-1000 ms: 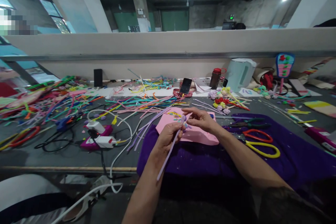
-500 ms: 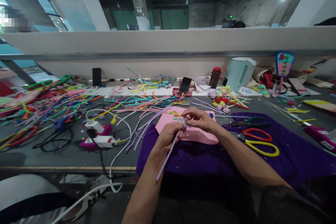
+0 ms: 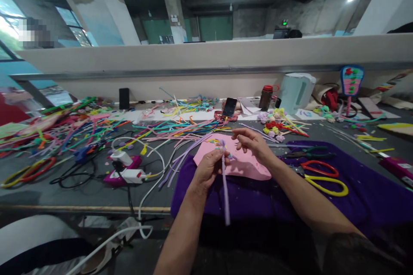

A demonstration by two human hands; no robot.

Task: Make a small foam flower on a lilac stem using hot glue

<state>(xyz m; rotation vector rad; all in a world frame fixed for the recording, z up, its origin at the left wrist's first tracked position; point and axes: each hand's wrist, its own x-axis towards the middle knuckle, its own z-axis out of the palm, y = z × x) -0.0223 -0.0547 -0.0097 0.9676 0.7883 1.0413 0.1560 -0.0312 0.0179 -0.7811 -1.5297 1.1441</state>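
Observation:
My left hand (image 3: 210, 166) pinches a lilac pipe cleaner (image 3: 225, 191). Its long tail hangs down toward me, and its upper end shows a small curled lilac piece above the fingertips. My right hand (image 3: 250, 142) is lifted off to the right, fingers loosely bent and apart, with nothing visible in it. Beneath both hands lies a pink sheet (image 3: 247, 169) with small coloured bits on it, partly covered by the left hand. The sheet rests on a purple cloth (image 3: 258, 195).
Red-and-yellow-handled scissors (image 3: 325, 184) and pliers (image 3: 309, 152) lie on the right. Pipe cleaners (image 3: 180, 131) cover the middle and left. A power strip (image 3: 124, 172) with cords sits left. A phone (image 3: 229, 107), bottle (image 3: 266, 98) and kettle (image 3: 295, 92) stand behind.
My right hand has let go of the lilac piece and moved to the right. The pipe cleaner's tail has swung rightward, now pointing almost straight down. The view has shifted slightly.

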